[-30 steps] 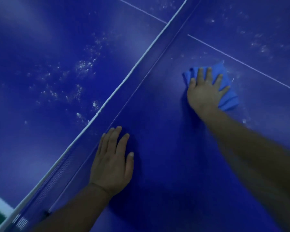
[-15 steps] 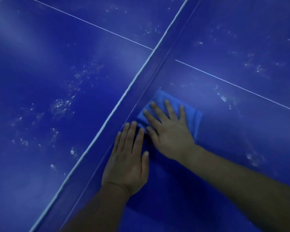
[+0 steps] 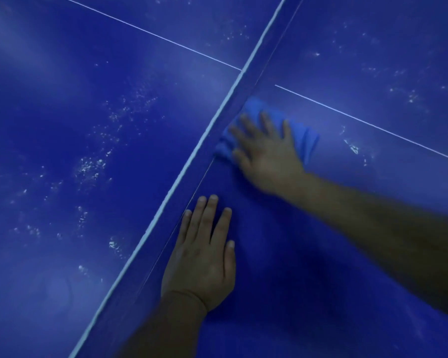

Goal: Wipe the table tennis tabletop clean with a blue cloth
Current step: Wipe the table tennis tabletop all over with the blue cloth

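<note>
left hand [image 3: 201, 257] laid flat on tabletop [image 3: 308, 293], fingers straight, nothing held. right hand [image 3: 265, 151] spread flat, pressing blue cloth [image 3: 304, 136] against net [image 3: 246, 81] base. risk judged: cloth snagged on net; white specks [image 3: 352, 148] beyond missed.

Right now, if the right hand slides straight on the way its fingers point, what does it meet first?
Probably the net: the right hand, pressing the blue cloth, points at it, and the cloth's front edge seems to touch its base already.

**Non-task items in view**

I only see the net [image 3: 246, 81]: it runs diagonally from lower left to upper right, dark mesh with a white top band [image 3: 192, 156]. It stands upright across my view. Mesh detail is blurred.
</note>
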Demonstrator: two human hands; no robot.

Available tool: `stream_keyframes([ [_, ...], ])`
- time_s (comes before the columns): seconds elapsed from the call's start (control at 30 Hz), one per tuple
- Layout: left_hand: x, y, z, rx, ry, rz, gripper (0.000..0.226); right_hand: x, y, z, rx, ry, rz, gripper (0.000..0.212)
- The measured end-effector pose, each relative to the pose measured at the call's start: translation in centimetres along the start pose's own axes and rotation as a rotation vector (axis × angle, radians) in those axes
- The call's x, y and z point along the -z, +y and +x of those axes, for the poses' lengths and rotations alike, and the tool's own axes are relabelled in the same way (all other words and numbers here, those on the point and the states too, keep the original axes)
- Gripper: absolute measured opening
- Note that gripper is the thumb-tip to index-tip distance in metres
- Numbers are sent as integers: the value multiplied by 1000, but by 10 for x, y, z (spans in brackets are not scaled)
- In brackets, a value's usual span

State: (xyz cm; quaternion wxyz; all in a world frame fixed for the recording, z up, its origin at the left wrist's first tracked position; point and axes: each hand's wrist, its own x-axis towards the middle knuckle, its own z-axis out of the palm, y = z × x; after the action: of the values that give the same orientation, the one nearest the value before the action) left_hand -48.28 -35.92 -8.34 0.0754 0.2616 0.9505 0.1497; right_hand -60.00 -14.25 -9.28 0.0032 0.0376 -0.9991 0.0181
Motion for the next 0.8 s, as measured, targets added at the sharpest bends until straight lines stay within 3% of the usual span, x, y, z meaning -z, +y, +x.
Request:
stream_keyframes([
  [0.1,1,-1,0,3,-19,7,54,14,51,43,-395,-39,20,55],
  [0.13,0,-1,0,6,-26,8,54,12,49,42,-431,-32,41,56],
  [0.3,1,0,1,3,-33,25,54,-2,-24,-10,-92,21,68,59],
  [0.43,3,0,2,1,-47,12,54,5,-7,46,-134,-46,38,56],
  [0.53,1,-1,1,-2,-46,14,54,8,43,69,-305,-72,21,55],
  [0.67,2,-1,2,4,-52,21,54,8,111,16,-730,-7,65,56],
  [0.73,3,-1,1,1,-58,23,54,9,104,1,-883,21,90,56],
  [0.8,3,-1,2,-2,-52,18,55,8,68,9,-823,44,55,54],
])
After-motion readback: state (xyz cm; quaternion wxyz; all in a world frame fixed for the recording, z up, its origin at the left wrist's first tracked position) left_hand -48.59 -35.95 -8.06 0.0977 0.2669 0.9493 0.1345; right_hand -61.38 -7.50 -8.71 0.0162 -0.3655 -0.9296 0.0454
